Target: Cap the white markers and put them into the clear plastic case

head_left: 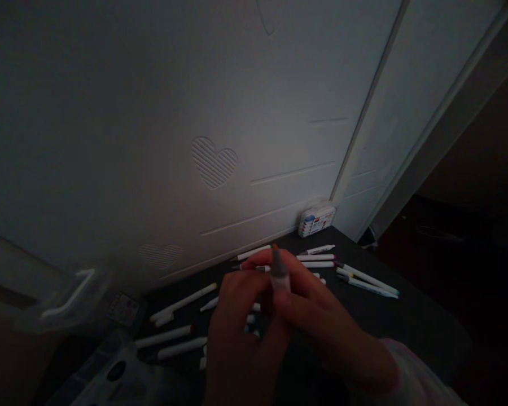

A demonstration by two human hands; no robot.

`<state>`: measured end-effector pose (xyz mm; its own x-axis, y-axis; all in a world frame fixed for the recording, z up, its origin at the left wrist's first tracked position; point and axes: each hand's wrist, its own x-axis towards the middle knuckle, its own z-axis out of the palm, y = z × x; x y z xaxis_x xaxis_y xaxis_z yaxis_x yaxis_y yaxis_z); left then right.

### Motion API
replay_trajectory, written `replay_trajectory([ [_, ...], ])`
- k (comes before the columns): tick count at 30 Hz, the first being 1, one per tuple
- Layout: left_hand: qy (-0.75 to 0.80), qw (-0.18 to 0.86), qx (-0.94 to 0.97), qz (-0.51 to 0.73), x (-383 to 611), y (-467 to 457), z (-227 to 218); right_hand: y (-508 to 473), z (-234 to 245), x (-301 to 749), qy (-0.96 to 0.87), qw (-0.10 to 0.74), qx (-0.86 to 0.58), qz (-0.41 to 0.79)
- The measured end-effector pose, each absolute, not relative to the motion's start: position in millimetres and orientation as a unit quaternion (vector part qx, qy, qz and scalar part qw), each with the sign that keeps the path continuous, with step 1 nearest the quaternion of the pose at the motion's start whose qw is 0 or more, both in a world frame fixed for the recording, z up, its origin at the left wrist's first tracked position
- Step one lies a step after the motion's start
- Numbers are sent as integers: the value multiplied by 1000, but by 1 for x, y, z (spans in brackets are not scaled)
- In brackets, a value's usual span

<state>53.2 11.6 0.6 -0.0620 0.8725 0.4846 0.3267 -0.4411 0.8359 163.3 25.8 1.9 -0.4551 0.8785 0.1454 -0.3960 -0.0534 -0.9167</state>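
A: Background?
B: Dim room. White panel with grooved hearts behind a dark desk. Small printed box in the far corner, against the panel.
A: Where's the marker?
B: Above the desk, between left hand and right hand. White barrel, grey section, orange-brown end.
A: Orientation?
B: Orange-brown end up and away from the wearer, toward the panel. Long axis near vertical in view, top leaning slightly left, foreshortened. Lower end hidden by the hands.
A: Fingers?
B: Right: grasping the marker, thumb on the barrel. Left: curled against its left side; can't tell if they clamp it, contact is hidden.
A: Anything legible?
B: No. Box label has a blue patch and lines of print, too blurred. No brand readable.
A: Rest of desk?
B: Loose pens scattered both sides of the hands, white barrels, some coloured ends. Clear plastic case at near left.
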Motion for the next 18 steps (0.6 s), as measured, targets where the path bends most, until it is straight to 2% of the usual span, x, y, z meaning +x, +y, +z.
replay_trajectory([
  [3,468,354,486,648,45,16,0,30,-2,165,-544,464,-248,654],
  [9,363,370,326,791,24,30,-3,33,-3,165,-580,467,-295,598],
  [12,297,401,326,803,23,32,0,31,2,164,-596,469,-328,563],
  [18,286,435,319,792,31,26,3,34,4,167,-590,509,-341,526],
])
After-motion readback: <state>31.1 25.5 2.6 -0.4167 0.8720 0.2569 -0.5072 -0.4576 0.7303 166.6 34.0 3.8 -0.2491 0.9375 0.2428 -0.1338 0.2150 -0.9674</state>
